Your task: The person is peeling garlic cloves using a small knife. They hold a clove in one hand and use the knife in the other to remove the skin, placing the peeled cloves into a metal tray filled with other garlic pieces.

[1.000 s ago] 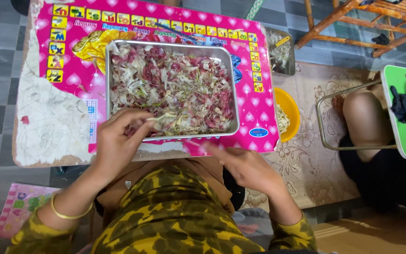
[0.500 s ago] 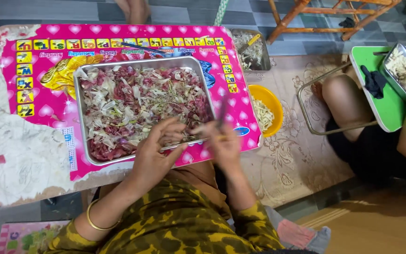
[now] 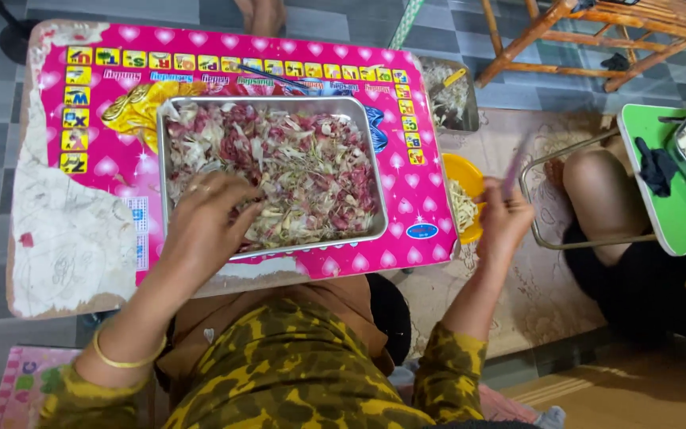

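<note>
Grey floor tiles surround my low pink desk (image 3: pixel 105 167), where a metal tray (image 3: pixel 164 171) of shredded peelings (image 3: pixel 295 171) sits centred. My left hand (image 3: pixel 200 226) rests fingers-down in the peelings; my right hand (image 3: pixel 506 222), off beside the yellow bowl (image 3: pixel 460 171), grips a thin purple tool (image 3: pixel 515 163).

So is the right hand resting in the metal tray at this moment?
No. The right hand is off past the table's edge beside the yellow bowl, while the left hand reaches into the metal tray.

The person wore a top with a camouflage pattern in yellow, green and brown, with sleeves down to the forearms. A thin gold bangle sat on the left wrist. The left hand (image 3: pixel 200 226) had what looked like a small ring. The right hand (image 3: pixel 504 222) was bare.
</note>
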